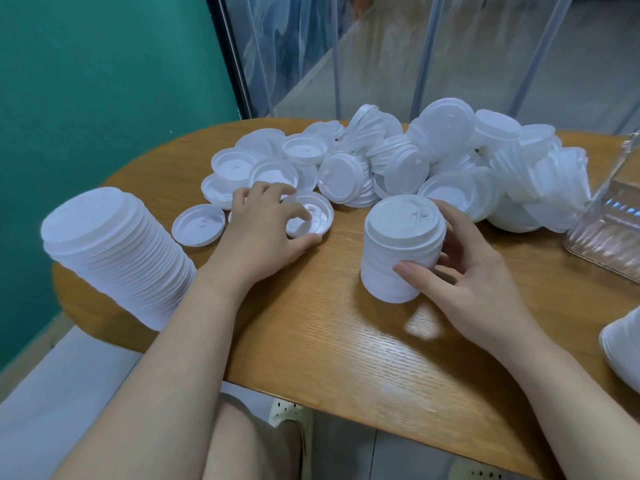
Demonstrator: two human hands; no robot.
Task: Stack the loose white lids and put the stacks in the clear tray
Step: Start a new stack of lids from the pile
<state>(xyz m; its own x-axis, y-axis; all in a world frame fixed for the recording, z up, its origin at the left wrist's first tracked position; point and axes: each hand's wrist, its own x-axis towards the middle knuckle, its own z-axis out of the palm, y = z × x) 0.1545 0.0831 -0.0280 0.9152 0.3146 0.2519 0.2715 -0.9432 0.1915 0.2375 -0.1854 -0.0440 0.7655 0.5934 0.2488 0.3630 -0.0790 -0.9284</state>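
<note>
Bare forearms reach in from the near edge of the oval wooden desk (329,341). No brand, label or readable writing shows on anything; the lids carry only moulded sip-hole marks. At the middle of the desk the right hand (474,271) curls round a short upright stack of white lids (401,247), thumb on its near side and fingers behind it, the stack's base resting on the wood. Just left of it the left hand (263,233) pinches a single upturned lid (308,218), fingertips inside its rim and thumb at its near edge; another upturned lid (198,225) lies flat just beside that hand. At the left edge a tall stack of lids (117,254) leans toward the camera, its lower end overhanging the desk's rim. Along the far edge sprawls a heap of loose white lids (398,164), some face up, some face down, some tipped on edge, with a few short nested runs among them. The clear tray (609,233) sits at the right edge, ribbed and transparent, touching the heap's right end; whether it holds any lids cannot be told, since most of it is cut off. One more white stack (621,344) pokes in at the right edge, nearer the camera.
</note>
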